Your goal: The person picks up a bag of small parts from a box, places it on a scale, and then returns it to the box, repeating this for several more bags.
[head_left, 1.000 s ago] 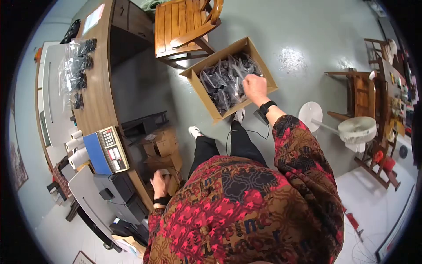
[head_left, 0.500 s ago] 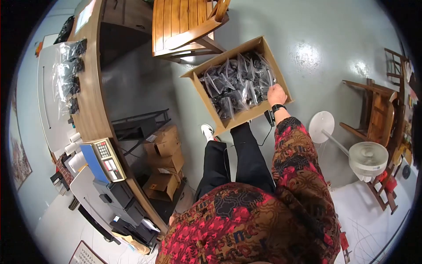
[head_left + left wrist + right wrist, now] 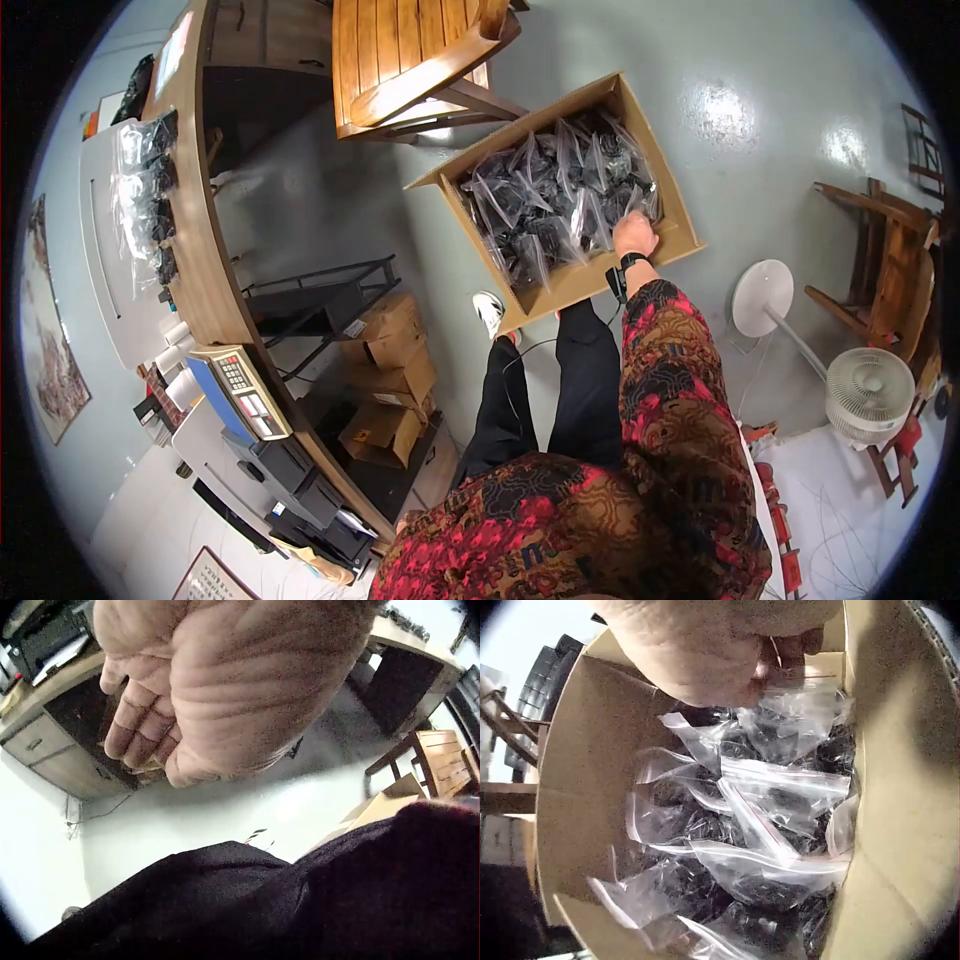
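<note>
An open cardboard box [image 3: 560, 293] on the floor holds several clear zip bags [image 3: 540, 185] with dark contents. At its near right corner, my right hand [image 3: 636, 236] reaches in, fingers curled at the top of a bag. In the right wrist view my right hand [image 3: 720, 649] pinches the upper edge of a plastic bag [image 3: 799, 724]; the fingertips are partly hidden. Other bags lie packed beside it. My left hand [image 3: 225, 690] hangs with relaxed fingers and holds nothing in the left wrist view, away from the box, above dark trousers.
A wooden chair [image 3: 420, 60] stands beyond the box. Along the left runs a desk [image 3: 195, 220] with more bags [image 3: 145, 190] and a keypad device [image 3: 240, 385]. Cartons [image 3: 385, 430] sit under it. A white fan [image 3: 868, 395] is at right; a cable crosses near my feet.
My right hand has gone from over the bags to the box's near right corner. The box looks larger and nearer. My left hand has dropped mostly out of the head view.
</note>
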### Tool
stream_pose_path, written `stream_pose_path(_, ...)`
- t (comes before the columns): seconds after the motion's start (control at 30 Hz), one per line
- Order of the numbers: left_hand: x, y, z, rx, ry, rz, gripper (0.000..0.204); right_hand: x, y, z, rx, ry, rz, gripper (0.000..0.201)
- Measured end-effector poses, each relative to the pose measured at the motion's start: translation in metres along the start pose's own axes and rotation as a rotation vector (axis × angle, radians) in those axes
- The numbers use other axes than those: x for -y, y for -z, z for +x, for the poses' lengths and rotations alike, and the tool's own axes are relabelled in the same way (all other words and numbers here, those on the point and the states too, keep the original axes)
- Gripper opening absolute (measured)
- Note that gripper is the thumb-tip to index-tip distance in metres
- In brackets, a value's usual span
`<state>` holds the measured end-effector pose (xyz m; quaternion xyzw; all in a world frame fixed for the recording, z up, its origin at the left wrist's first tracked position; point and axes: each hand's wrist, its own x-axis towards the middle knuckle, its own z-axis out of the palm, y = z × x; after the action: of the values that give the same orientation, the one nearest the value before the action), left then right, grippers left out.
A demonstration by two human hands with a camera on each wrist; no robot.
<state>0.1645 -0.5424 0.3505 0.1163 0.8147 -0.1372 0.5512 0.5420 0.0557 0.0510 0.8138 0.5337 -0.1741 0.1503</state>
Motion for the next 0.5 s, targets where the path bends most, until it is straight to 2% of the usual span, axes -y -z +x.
stream_pose_path(0.3, 0.009, -0.011, -0.011, 0.008, -0.017, -0.014, 0.039, -0.003, 0.005, 0.009, 0.064, -0.064, 0.052, 0.031)
stream_pose_path(0.37, 0.021, -0.016, -0.008, 0.01, -0.039, -0.017, 0.04, -0.002, 0.011, 0.01, 0.12, -0.08, 0.063, 0.036)
stream_pose_path(0.5, 0.057, -0.038, 0.001, -0.002, -0.155, -0.012, 0.041, -0.006, 0.028, 0.004, 0.099, -0.052, 0.082, 0.041)
